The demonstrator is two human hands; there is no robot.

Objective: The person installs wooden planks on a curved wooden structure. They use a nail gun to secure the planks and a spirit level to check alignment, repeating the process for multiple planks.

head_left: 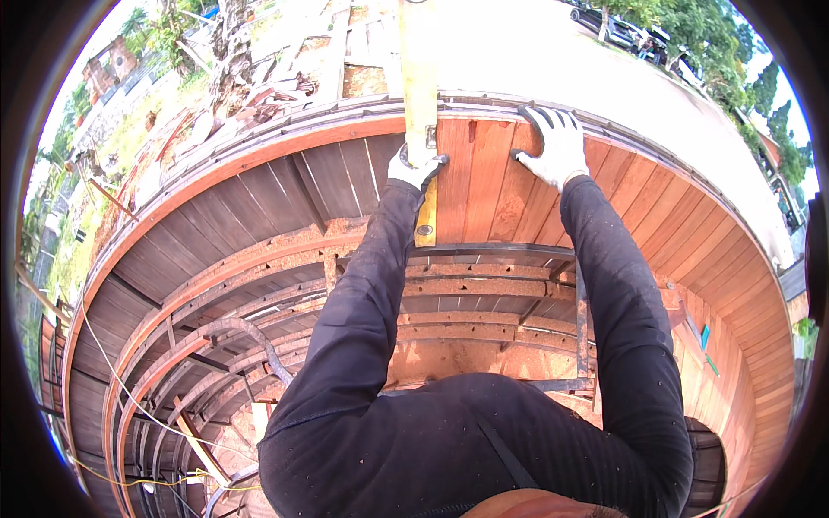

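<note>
My left hand [418, 170], in a white glove, is closed on a yellow spirit level [418, 104] that runs upright past the top rim of the curved wooden wall and down over its inner face. The level lies beside reddish planks [479, 203], with darker gapped slats [272, 194] to its left. My right hand [553, 147], gloved in white, rests on the reddish planks, fingers spread with their tips over the top rim [630, 138] and thumb out to the left. The underside of both hands is hidden.
Curved wooden ribs [475, 287] and dark metal bars [484, 249] fill the structure below. A pale cord [112, 373] and a yellow cord [138, 483] cross the left side. Outside the rim are scrap wood [268, 99], a tree trunk [233, 52] and a parked car [596, 19].
</note>
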